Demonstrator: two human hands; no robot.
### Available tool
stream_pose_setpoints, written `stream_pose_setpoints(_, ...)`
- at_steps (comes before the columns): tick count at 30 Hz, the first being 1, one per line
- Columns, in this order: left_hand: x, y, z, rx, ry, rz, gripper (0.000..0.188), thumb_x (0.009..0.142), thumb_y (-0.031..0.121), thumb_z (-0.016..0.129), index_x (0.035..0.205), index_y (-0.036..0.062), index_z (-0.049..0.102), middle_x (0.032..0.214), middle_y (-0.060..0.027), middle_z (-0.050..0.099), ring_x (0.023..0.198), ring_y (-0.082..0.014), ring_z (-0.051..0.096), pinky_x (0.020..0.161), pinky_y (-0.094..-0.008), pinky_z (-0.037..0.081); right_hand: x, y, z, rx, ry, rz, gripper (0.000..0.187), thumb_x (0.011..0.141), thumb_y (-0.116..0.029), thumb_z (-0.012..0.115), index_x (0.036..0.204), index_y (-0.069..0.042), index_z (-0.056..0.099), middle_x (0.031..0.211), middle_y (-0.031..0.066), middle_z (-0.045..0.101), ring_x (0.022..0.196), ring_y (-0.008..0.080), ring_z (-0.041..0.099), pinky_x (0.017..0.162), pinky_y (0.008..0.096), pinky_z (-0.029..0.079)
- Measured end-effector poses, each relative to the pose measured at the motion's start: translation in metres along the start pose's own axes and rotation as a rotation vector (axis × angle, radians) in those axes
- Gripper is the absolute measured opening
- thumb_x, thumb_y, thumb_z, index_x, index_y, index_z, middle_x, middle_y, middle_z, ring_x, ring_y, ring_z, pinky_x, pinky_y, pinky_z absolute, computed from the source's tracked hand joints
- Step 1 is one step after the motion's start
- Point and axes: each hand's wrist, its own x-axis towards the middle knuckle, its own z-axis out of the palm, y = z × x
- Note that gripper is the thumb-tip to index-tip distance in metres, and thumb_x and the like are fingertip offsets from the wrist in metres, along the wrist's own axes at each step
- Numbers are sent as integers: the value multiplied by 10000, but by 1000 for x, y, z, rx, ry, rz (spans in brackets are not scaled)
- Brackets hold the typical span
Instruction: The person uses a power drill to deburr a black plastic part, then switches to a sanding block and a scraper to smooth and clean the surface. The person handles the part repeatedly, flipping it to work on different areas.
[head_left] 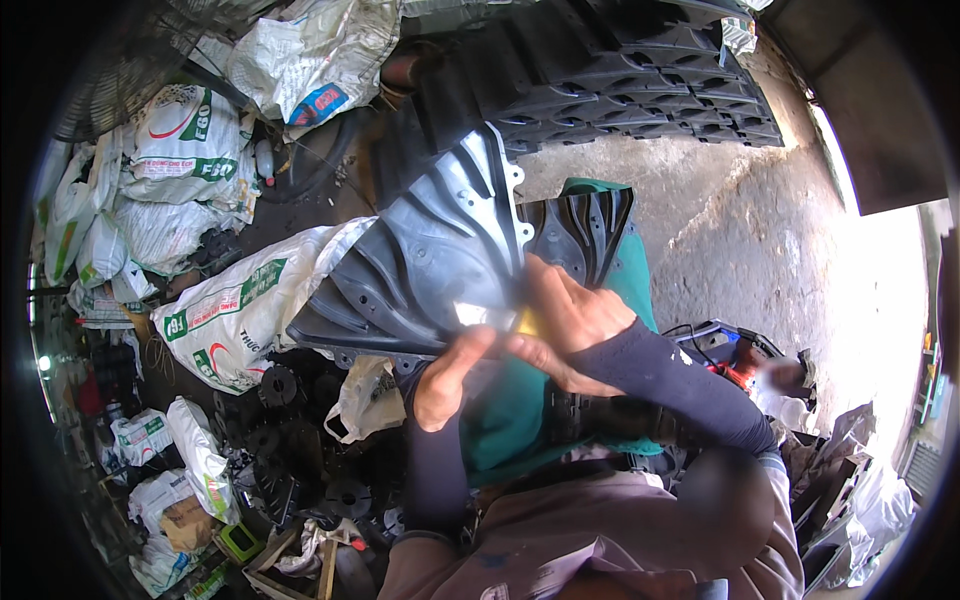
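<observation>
A black moulded plastic panel (420, 250) is held up in front of me, tilted, with curved ribs and small tabs along its right edge. My left hand (452, 382) is closed on its near edge, thumb on top. My right hand (580, 318) is closed at the panel's near right corner, around a small yellow object (528, 322) whose kind is mostly hidden. Between my hands, a blurred pale patch (482, 314) shows on the panel. Behind my right hand, a similar dark ribbed part (588, 228) rests on green cloth (632, 275).
A tall stack of black ribbed panels (630, 85) stands ahead by a pale wall (755, 220). White printed sacks (235, 295) lie to my left. Dark round parts (282, 385) sit below them, near a wooden crate (290, 575). A fan (125, 75) is at the upper left.
</observation>
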Motion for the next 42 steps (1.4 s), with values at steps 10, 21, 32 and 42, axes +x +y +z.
stream_pose_setpoints(10,6,-7,16,-134,129,118,450,1019,215,374,1390,-37,389,1424,-121,411,1332,-197,351,1116,-311,229,4,1,5,18,-23,72,503,878,-428,629,1086,-5,456,880,199,570,620,338,623,511,412,485)
stream_pose_setpoints(21,8,12,16,7,36,118,428,1025,274,365,1312,-29,460,1302,-100,498,1229,-182,427,1064,-305,277,4,0,8,-29,130,-9,687,865,-433,641,1271,75,421,1022,226,578,667,339,645,539,385,513)
stream_pose_setpoints(32,5,3,34,-24,185,289,426,1007,271,386,1315,-9,475,1311,-105,512,1228,-192,447,1052,-306,315,13,5,14,122,57,73,504,897,-379,616,1166,15,455,948,186,572,726,360,630,571,430,504)
stream_pose_setpoints(42,-2,6,-12,-95,120,-37,398,984,73,420,1360,-57,442,1433,-136,432,1351,-170,363,1133,-296,250,8,-2,-18,-3,-148,12,434,894,-414,598,1004,-18,457,854,180,572,669,382,607,560,448,476)
